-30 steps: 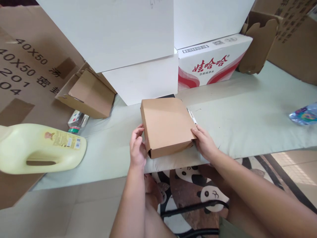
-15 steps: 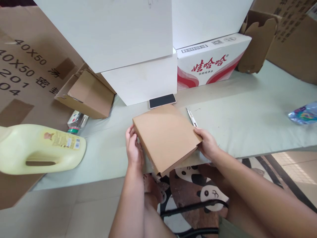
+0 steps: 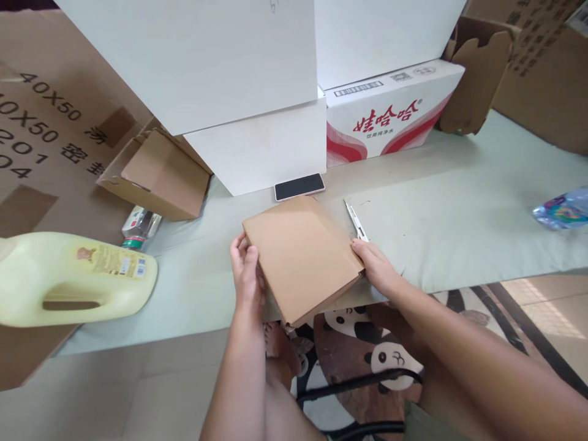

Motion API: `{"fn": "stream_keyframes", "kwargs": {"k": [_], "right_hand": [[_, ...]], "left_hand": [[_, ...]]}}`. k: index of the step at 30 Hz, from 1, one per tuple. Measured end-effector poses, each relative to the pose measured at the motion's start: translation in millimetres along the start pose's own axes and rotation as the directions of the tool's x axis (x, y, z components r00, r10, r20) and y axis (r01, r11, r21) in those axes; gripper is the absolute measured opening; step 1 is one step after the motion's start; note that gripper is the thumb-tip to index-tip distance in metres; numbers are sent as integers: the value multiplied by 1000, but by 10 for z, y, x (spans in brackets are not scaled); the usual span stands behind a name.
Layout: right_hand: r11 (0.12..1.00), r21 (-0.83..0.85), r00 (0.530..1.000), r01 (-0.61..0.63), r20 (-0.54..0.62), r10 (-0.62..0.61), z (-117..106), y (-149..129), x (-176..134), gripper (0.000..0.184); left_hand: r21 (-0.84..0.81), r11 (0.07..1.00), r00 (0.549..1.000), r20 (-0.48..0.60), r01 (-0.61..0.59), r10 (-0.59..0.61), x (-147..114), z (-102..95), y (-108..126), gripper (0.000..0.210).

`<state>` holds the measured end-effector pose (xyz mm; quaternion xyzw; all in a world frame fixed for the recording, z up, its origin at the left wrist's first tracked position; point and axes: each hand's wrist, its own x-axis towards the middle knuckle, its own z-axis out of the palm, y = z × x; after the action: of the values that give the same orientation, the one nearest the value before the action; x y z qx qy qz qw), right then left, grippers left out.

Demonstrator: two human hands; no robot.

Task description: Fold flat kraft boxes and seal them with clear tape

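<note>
A flat brown cardboard box point(image 3: 303, 257) lies between my hands at the table's front edge, its near corner reaching past the edge. My left hand point(image 3: 247, 263) grips its left side, thumb along the upper edge and fingers partly hidden underneath. On the right corner, my right hand point(image 3: 374, 263) is closed with the thumb on top; its other fingers are out of sight below. Just beyond the right hand lies a white utility knife point(image 3: 356, 222). A phone point(image 3: 299, 187) with a dark screen rests behind the box.
White boxes point(image 3: 261, 147) and a red-and-white water carton point(image 3: 390, 122) stand along the back of the table point(image 3: 441, 202). At left are a pale yellow jug point(image 3: 114, 294), a small bottle point(image 3: 140, 226) and an open cardboard box point(image 3: 169, 171). A plastic bottle point(image 3: 563, 209) lies far right.
The cardboard box has shifted slightly left and its near edge has tilted a little. My right hand has moved left with it, showing more of the knife. Both hands keep their hold.
</note>
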<state>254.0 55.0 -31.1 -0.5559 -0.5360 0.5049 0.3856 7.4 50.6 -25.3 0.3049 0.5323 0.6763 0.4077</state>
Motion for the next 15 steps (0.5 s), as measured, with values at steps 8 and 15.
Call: {"fn": "stream_keyframes", "kwargs": {"k": [8,15], "right_hand": [[999,-52,1000,-9,-13,9,-8,-7,-10,35],[997,-54,998,-47,-42,45,7,41,-9,35]], "left_hand": [[19,999,999,-16,42,-41,4,-24,18,61],[14,999,998,-29,52,-51,-3,-16,31,62]]}}
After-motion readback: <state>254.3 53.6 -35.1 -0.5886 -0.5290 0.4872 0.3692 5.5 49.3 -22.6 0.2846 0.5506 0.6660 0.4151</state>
